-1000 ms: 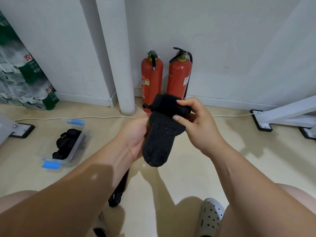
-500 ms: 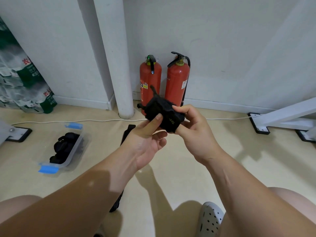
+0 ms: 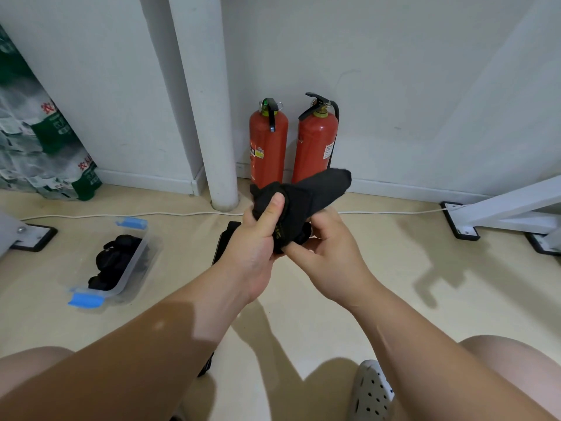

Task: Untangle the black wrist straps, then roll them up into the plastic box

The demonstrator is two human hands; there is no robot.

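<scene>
Both hands are raised above the floor (image 3: 394,284) with one black wrist strap (image 3: 306,196) held between them. The left hand (image 3: 258,238) grasps the bunched part of it, thumb pressed flat over the top and fingers wrapped behind. The right hand (image 3: 328,247) clasps the lower part from below, its fingers curled under the fabric. The strap's free end sticks up and to the right, a broad flat tongue that shows in front of the two red fire extinguishers (image 3: 268,147) standing against the wall. The plastic box (image 3: 153,253) sits on the floor well to the left of the hands, its lid off and blue clips at both ends. Several rolled black straps (image 3: 117,259) lie inside it, packed toward its left side. Another strap (image 3: 224,243) lies stretched out on the floor beneath the left forearm, only its two ends visible. A white pipe (image 3: 209,101) rises just left of the extinguishers, and a white cable (image 3: 121,214) runs along the floor in front of the wall. A perforated white shoe (image 3: 372,390) shows at the bottom edge.
</scene>
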